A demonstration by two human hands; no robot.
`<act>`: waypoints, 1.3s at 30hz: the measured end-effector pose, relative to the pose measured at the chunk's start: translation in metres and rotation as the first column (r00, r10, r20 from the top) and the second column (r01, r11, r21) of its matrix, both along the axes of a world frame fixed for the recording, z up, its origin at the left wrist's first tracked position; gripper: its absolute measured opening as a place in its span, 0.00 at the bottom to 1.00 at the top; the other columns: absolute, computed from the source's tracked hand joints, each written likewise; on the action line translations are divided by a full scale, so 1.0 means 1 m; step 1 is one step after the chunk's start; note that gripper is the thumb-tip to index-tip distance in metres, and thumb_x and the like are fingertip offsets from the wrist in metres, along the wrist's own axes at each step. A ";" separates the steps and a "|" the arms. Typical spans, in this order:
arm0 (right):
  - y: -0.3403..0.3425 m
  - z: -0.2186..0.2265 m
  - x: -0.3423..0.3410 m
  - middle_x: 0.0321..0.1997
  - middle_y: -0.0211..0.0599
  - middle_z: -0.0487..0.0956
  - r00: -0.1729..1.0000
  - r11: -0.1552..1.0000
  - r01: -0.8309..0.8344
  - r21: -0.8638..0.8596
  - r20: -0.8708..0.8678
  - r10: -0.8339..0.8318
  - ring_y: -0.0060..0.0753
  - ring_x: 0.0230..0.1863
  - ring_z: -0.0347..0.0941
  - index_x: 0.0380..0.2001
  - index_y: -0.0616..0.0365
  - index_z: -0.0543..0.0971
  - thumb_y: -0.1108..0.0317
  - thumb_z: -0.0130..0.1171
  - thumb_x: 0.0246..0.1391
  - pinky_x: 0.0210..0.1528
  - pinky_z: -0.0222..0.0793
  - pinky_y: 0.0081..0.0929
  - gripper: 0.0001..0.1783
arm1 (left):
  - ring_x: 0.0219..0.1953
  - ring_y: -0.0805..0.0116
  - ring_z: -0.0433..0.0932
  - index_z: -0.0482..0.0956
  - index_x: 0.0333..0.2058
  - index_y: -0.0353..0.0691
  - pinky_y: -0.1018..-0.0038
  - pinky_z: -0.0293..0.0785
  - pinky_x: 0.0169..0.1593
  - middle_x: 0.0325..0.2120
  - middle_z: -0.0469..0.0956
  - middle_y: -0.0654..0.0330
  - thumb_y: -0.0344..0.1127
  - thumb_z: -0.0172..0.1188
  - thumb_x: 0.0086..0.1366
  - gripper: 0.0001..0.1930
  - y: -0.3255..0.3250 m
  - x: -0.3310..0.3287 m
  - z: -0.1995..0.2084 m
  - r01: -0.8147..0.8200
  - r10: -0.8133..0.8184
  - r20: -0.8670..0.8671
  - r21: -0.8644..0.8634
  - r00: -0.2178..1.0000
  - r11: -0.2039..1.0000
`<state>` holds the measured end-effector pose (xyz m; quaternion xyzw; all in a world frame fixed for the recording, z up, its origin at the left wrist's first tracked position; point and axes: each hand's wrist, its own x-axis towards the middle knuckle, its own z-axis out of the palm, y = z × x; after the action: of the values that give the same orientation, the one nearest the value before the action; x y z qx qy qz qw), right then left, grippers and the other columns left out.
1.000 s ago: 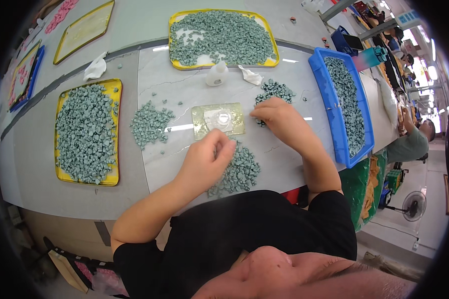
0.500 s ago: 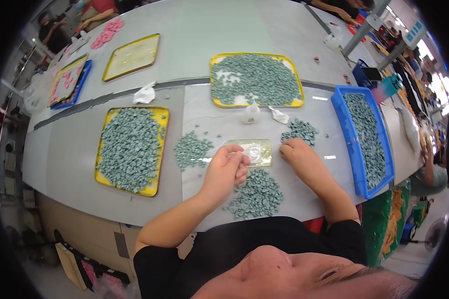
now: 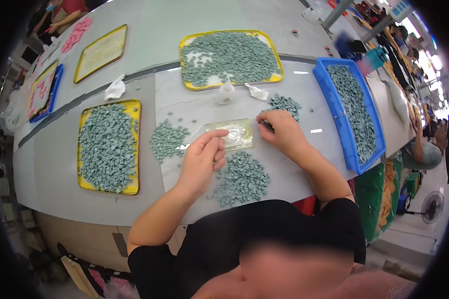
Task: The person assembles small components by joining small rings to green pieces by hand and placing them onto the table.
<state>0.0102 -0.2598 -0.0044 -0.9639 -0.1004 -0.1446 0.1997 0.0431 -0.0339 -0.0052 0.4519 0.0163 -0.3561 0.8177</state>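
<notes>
A clear yellowish slab with a ring-shaped clear part on it lies between my hands. At its left edge is my left hand, fingers curled and thumb against index finger; anything pinched there is too small to make out. My right hand is at the slab's right side, fingers bent round small dark-green pieces. Small grey-green pieces lie in loose piles: one nearest my body, one left of the slab and one beyond my right hand.
Yellow-rimmed trays of grey-green pieces stand at left and far middle. A blue bin flanks the right. Beyond the slab are a small white bottle and crumpled tissue. Another yellow-rimmed tray lies far left.
The whole view has shifted, with the table things lying further left and up. Dark-green pieces now show at my right fingertips. My left hand stays curled beside the slab.
</notes>
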 end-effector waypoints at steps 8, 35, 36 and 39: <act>0.009 0.008 -0.004 0.30 0.36 0.78 0.983 0.890 0.000 0.455 -0.165 0.084 0.31 0.30 0.75 0.34 0.59 0.79 0.75 0.62 0.44 0.33 0.70 0.23 0.10 | 0.19 0.82 0.58 0.71 0.41 0.31 0.85 0.57 0.22 0.28 0.71 0.61 0.30 0.49 0.66 0.09 -0.012 -0.004 -0.009 0.087 -0.087 0.003 0.029 0.996 0.996; 0.055 0.039 -0.013 0.31 0.40 0.75 0.855 0.887 -0.460 0.036 0.288 0.431 0.38 0.28 0.72 0.35 0.65 0.76 0.78 0.63 0.34 0.29 0.68 0.30 0.19 | 0.18 0.83 0.60 0.73 0.41 0.32 0.85 0.57 0.22 0.24 0.70 0.65 0.33 0.52 0.65 0.11 0.022 -0.016 0.019 0.142 -0.162 0.119 0.162 0.980 0.976; 0.052 0.038 -0.011 0.31 0.40 0.75 0.870 0.907 -0.420 0.037 0.301 0.391 0.37 0.28 0.72 0.35 0.65 0.76 0.79 0.63 0.34 0.28 0.68 0.30 0.18 | 0.19 0.83 0.61 0.73 0.42 0.32 0.85 0.58 0.23 0.24 0.69 0.65 0.33 0.51 0.65 0.11 0.022 -0.015 0.019 0.074 -0.097 0.159 0.145 0.982 0.987; 0.039 0.029 -0.001 0.30 0.39 0.75 0.870 0.920 -0.393 -0.009 0.321 0.375 0.36 0.27 0.72 0.35 0.65 0.77 0.79 0.62 0.34 0.27 0.68 0.30 0.18 | 0.21 0.83 0.61 0.73 0.44 0.34 0.85 0.59 0.25 0.26 0.70 0.65 0.31 0.50 0.65 0.11 0.020 -0.007 0.012 0.015 -0.030 0.149 0.099 0.988 0.995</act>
<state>0.0088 -0.2209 0.0244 -0.8829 -0.3162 -0.2574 0.2328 0.0359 -0.0143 0.0063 0.5171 -0.0331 -0.3289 0.7895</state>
